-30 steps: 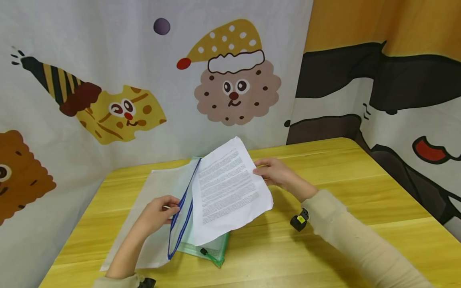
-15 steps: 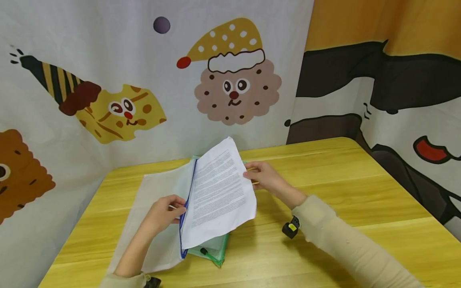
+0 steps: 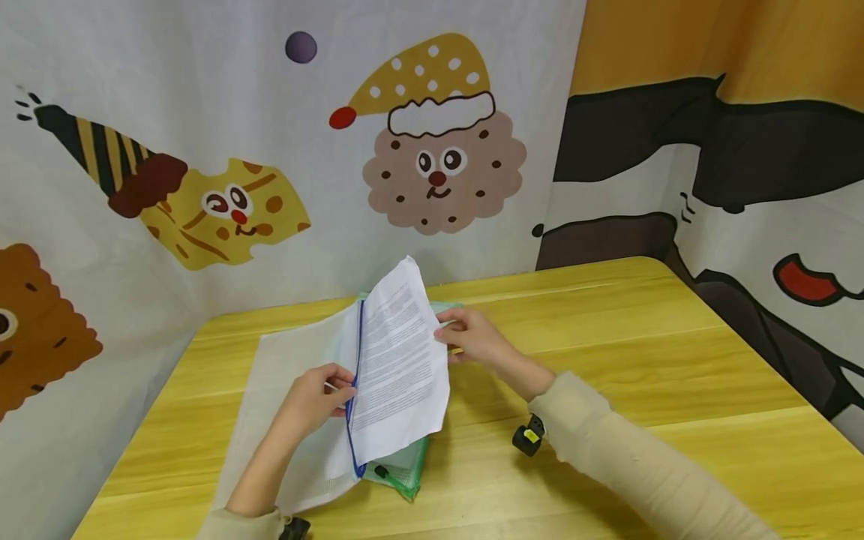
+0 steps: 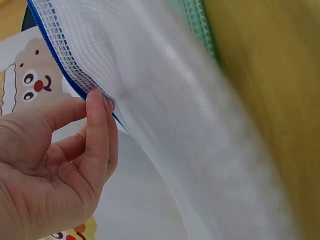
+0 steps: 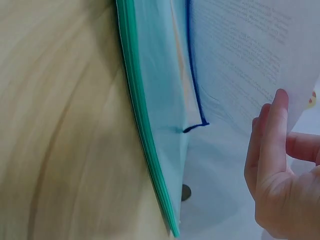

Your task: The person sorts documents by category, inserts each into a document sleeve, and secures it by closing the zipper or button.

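Note:
My left hand (image 3: 313,401) pinches the blue-zip edge of a translucent white mesh zip pouch (image 3: 290,427). Its mouth faces right, and the left wrist view shows thumb and fingers on the mesh (image 4: 75,60) beside the blue zip. Between finger and thumb, my right hand (image 3: 475,341) holds the right edge of a printed paper (image 3: 398,367). Tilted up, the paper has its left edge at the pouch's mouth; in the right wrist view it lies past the blue zip edge (image 5: 192,65). How far it reaches inside is hidden. Beneath both lies a green zip pouch (image 3: 408,457), partly covered.
A black-tipped zip pull (image 3: 381,471) sits at the green pouch's near corner. The yellow wood-grain table (image 3: 607,360) extends to the right. A curtain (image 3: 270,112) printed with cartoon biscuits hangs along the table's back edge.
My right hand has moved left with the paper, whose left edge has gone further into the pouch's mouth. The left hand and the blue-zip edge have shifted slightly right.

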`<state>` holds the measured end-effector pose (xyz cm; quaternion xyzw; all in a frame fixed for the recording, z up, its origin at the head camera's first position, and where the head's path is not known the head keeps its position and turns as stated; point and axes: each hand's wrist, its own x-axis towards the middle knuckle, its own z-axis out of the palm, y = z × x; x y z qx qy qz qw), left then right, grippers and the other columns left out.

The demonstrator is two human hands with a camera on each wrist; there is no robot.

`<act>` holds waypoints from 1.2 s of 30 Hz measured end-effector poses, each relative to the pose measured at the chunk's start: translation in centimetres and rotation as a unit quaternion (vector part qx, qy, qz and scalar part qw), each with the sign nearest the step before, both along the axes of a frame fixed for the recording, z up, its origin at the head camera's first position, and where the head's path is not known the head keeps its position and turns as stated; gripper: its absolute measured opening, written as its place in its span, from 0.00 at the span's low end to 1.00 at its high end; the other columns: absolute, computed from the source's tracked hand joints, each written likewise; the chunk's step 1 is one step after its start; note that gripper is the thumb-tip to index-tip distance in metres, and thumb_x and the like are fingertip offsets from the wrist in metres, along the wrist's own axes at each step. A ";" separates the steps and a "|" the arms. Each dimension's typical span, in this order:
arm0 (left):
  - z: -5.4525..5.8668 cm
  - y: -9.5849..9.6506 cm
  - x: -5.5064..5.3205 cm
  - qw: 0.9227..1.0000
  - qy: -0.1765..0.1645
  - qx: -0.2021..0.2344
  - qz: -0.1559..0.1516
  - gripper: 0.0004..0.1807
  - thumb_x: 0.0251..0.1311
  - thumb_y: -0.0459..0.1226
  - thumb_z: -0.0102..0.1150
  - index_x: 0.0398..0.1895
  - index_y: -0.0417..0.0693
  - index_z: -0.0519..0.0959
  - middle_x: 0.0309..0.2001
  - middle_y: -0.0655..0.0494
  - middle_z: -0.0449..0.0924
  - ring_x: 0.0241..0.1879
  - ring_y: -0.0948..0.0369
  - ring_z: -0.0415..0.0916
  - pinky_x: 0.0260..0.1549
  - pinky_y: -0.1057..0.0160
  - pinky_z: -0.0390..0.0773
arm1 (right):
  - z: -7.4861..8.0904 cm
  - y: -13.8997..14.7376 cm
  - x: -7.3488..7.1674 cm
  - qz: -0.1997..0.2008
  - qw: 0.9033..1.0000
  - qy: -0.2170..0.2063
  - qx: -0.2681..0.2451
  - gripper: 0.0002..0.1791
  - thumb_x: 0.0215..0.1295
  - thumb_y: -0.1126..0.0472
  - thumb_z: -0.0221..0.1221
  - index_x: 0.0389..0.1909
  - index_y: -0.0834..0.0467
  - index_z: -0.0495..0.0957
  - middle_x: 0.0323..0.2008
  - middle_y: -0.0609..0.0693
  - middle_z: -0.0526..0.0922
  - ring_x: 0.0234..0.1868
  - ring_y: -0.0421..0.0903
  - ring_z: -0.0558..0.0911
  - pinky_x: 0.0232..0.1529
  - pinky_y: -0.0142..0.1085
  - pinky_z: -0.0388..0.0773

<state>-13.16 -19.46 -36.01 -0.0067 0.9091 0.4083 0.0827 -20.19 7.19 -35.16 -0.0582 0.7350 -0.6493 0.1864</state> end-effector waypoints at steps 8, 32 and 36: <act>0.2 0.6 0.1 1.000 0.020 0.000 -0.002 0.07 0.64 0.27 0.60 0.43 0.35 0.79 0.36 0.47 0.80 0.31 0.61 0.78 0.28 0.63 0.86 | -0.9 -2.0 0.7 0.009 1.000 -0.019 0.002 0.19 0.72 0.69 0.55 0.61 0.67 0.72 0.45 0.62 0.84 0.34 0.43 0.83 0.33 0.33 0.87; 0.4 3.1 0.0 0.998 0.052 0.023 -0.012 0.05 0.62 0.26 0.61 0.40 0.39 0.81 0.36 0.48 0.82 0.31 0.61 0.79 0.26 0.67 0.85 | -2.8 -6.7 1.5 0.033 0.999 -0.021 -0.001 0.25 0.68 0.71 0.57 0.65 0.70 0.69 0.49 0.65 0.83 0.39 0.47 0.86 0.40 0.36 0.88; 0.6 3.5 0.1 0.998 0.058 0.031 -0.019 0.06 0.62 0.26 0.61 0.41 0.39 0.81 0.36 0.48 0.82 0.31 0.61 0.79 0.25 0.67 0.85 | -3.0 -7.2 1.4 0.051 0.999 -0.008 0.019 0.22 0.66 0.73 0.56 0.61 0.72 0.70 0.44 0.65 0.85 0.34 0.47 0.87 0.36 0.35 0.88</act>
